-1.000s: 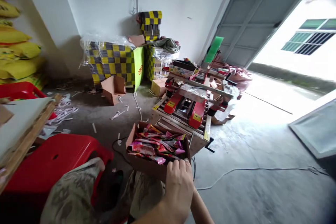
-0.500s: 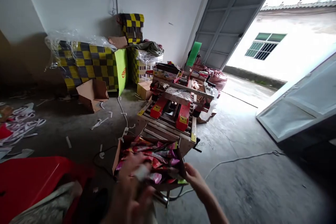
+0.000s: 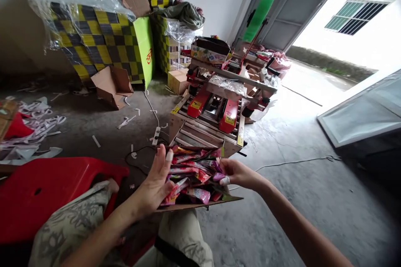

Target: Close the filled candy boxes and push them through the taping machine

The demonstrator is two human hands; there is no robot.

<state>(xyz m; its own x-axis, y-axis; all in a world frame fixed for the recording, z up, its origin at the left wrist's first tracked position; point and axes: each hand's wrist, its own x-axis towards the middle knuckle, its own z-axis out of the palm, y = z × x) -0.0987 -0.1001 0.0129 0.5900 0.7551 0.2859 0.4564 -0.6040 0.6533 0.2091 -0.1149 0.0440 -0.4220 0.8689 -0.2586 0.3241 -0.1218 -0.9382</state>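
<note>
Between my two hands is an open cardboard box (image 3: 184, 207), filled with candy-like shiny wrapped packets (image 3: 194, 171) in red, pink and purple. My left hand (image 3: 159, 177) grips its left side, fingers pointing up along the edge and the thumb over the packets. A white wrap circles one finger of that hand. At the right wall, my right hand (image 3: 235, 174) is closed on the edge, its thumb by the packets, with white on the thumb tip. The box's underside is hidden from me.
Just beyond the box stands a roller-bed carton-sealing machine (image 3: 216, 110), with a printed carton (image 3: 209, 52) on top. A red plastic stool (image 3: 59, 183) is at my left. White strips (image 3: 40, 121) litter the floor; a cable (image 3: 291, 162) runs at right.
My left hand has moved from over the packets to the box's left side. The box now sits nearer me, tilted, its front flap showing. My view has tipped down.
</note>
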